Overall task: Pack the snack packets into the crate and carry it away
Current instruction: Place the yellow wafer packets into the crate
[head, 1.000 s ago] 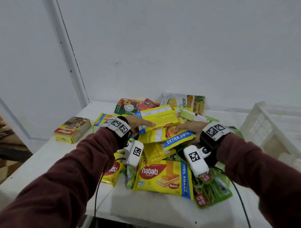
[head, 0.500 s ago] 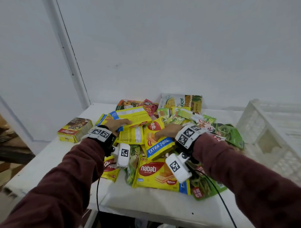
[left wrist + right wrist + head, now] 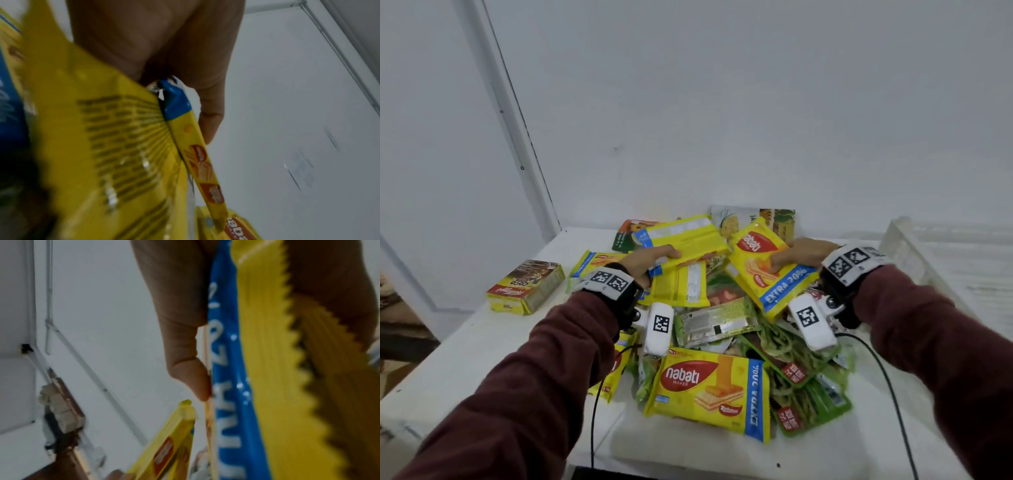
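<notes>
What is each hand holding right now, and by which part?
The left hand grips a yellow wafer packet by its near blue-tipped end. The right hand pinches another yellow wafer packet at its right edge, by the blue band.

Counts, head view: 2 hands in frame, left hand [image 3: 650,265] and right hand [image 3: 799,255], each gripping yellow wafer packets. Yellow wafer packets: at least 6 visible, e.g. front one [image 3: 710,392], one in right hand [image 3: 763,270], back-side-up one in left hand [image 3: 681,238]. Green snack packets [image 3: 804,394]: roughly 4–5, pile overlaps so hard to count. 1 cereal box [image 3: 525,286]. 1 white crate [image 3: 907,250]. 1 table [image 3: 482,346]
</notes>
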### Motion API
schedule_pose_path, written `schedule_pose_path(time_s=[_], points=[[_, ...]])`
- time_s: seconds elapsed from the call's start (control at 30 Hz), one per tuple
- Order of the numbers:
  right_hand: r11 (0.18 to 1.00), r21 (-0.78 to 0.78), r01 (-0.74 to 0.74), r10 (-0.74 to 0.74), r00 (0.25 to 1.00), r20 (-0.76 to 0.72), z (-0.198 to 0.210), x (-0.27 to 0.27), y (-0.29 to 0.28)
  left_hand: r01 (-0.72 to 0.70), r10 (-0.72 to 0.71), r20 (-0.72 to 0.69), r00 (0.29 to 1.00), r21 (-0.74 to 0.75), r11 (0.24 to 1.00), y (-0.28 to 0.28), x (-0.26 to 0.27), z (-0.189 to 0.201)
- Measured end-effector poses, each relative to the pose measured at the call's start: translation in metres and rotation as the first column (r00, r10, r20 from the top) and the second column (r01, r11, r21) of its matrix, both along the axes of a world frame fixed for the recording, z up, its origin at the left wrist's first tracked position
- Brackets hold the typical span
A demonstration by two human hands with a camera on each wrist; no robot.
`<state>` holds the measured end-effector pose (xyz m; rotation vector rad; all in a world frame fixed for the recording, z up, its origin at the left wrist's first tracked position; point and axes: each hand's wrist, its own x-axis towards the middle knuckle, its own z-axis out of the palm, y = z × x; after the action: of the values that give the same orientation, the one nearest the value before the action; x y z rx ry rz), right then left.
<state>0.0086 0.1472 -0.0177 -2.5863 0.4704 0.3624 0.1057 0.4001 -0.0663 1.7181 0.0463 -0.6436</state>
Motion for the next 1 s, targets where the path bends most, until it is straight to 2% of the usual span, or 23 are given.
schedule_pose_path(time_s=[0.07,0.13,0.2,0.37,0.43,0.5,0.73,0.83,1.0], points=[[0.998,-0.065,0.004,-0.01,0.996,-0.088,-0.007,-0.003,-0.015,0.067,-0.072,0.022,0.997,0.168,0.984,-0.012,0.001,-0.003],[0.998,-0.058,0.01,-0.016,0.993,-0.121,-0.016,-0.008,-0.021,0.152,-0.184,0.069,0.981,0.323,0.934,-0.024,-0.005,-0.004],[0.998,-0.059,-0.018,0.009,0.99,-0.141,-0.019,-0.017,-0.02,0.231,-0.286,0.09,0.954,0.391,0.891,-0.032,-0.008,-0.007],[1.0,-0.005,0.025,-0.025,0.993,-0.118,-0.024,-0.023,-0.02,0.248,-0.323,0.098,0.941,0.449,0.859,-0.036,0.01,-0.028],[0.998,0.046,0.05,-0.046,0.996,-0.077,-0.023,-0.026,-0.015,0.218,-0.289,0.1,0.952,0.443,0.87,-0.038,0.009,-0.029],[0.991,0.114,0.074,-0.072,0.997,-0.028,-0.026,-0.024,-0.017,0.202,-0.273,0.103,0.957,0.44,0.875,-0.038,0.028,-0.049],[0.975,0.19,0.118,-0.128,0.991,0.039,-0.039,-0.018,-0.022,0.083,-0.207,0.21,0.956,0.482,0.872,-0.044,-0.021,-0.01],[0.975,0.183,0.124,-0.135,0.99,0.051,-0.037,-0.026,-0.019,0.068,-0.191,0.232,0.954,0.454,0.888,-0.045,-0.021,-0.01],[0.95,0.29,0.12,-0.153,0.984,0.096,-0.038,-0.034,-0.025,0.043,-0.144,0.236,0.961,0.388,0.921,-0.042,-0.021,-0.007]])
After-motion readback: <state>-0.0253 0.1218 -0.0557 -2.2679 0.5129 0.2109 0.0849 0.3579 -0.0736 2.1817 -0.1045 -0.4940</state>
